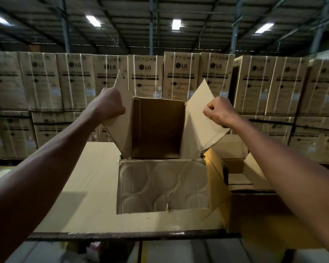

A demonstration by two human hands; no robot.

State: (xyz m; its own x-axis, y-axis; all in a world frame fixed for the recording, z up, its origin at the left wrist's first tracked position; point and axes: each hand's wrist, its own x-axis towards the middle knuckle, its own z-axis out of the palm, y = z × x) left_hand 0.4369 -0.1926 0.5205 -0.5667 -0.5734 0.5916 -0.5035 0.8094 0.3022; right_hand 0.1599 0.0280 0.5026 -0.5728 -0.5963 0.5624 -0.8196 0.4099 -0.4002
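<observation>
Box point(158, 130) lies open on the table point(87, 186), side flaps spread. Left hand point(107, 103) grips the left flap point(120, 103), right hand point(217, 112) pinches the right flap point(203, 111); folding not begun.

Open way into the box point(158, 128) between two raised flaps point(199, 118); its depth seems unobstructed.

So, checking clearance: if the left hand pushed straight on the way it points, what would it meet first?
The left hand grips the left flap, so that flap comes first. Beyond it, likely the box opening, though depth is unclear.
</observation>
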